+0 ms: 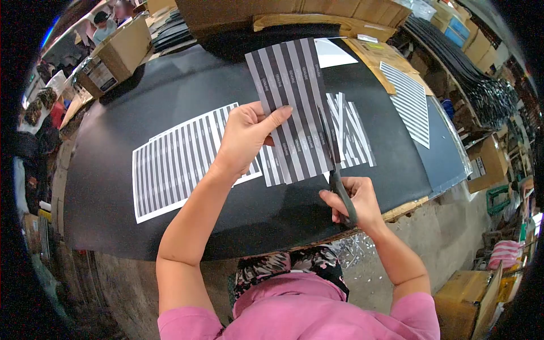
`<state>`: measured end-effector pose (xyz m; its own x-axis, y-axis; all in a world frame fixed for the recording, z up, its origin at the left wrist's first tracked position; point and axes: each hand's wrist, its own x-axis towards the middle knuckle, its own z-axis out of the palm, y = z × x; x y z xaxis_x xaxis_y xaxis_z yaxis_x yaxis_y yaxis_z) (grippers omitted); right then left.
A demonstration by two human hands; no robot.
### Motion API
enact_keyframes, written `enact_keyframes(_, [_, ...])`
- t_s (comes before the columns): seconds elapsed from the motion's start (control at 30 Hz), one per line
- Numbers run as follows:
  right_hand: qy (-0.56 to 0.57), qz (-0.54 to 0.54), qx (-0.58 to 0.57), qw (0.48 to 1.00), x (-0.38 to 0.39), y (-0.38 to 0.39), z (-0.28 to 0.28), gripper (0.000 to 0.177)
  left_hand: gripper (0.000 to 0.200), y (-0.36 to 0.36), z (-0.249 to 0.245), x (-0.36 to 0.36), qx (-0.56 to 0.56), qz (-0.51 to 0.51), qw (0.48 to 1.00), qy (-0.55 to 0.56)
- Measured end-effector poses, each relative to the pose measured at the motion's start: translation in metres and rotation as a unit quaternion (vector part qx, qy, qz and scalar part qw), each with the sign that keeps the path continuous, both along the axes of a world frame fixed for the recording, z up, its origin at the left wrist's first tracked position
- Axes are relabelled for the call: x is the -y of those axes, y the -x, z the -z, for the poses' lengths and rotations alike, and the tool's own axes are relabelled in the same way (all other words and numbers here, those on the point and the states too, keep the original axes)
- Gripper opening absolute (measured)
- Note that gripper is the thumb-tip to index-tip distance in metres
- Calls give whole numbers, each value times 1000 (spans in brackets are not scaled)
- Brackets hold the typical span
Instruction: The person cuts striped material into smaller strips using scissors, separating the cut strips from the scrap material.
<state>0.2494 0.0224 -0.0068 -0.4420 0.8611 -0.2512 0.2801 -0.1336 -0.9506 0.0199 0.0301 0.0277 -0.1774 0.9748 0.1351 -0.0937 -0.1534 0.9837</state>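
Note:
My left hand [249, 133] pinches a sheet of dark and light grey striped paper [297, 107] with small print on it, thumb on top, and holds it above the black table. In my right hand [360, 204] is a pair of scissors [343, 195], fingers wrapped round the handles. The blades run up along the sheet's right edge. Behind the scissors lies a loose pile of cut striped strips [351, 136]. More striped sheets [181, 158] lie stacked to the left, partly covered by my left forearm.
Another striped sheet [409, 102] rests on the right side of the black table [119, 209]. Cardboard [317, 22] stands along the far edge. A cardboard box [116, 59] sits at the far left, with a person [103, 28] beyond it. Paper scraps [360, 249] litter the floor.

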Motion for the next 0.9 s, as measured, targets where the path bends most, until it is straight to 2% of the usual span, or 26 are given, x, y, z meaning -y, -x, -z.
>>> enact_keyframes(0.13, [3, -3, 0, 1000, -1, 1, -2, 23, 23, 0, 3, -1, 27, 8, 1000, 3])
enact_keyframes(0.57, [5, 18, -4, 1000, 2, 3, 0, 25, 24, 2, 5, -3, 50, 25, 998, 6])
enact_keyframes(0.63, [-5, 16, 8, 1000, 1, 2, 1, 34, 24, 1, 4, -3, 51, 23, 998, 5])
enact_keyframes(0.9, [-1, 16, 7, 1000, 1, 3, 1, 36, 24, 3, 6, -4, 48, 19, 999, 15])
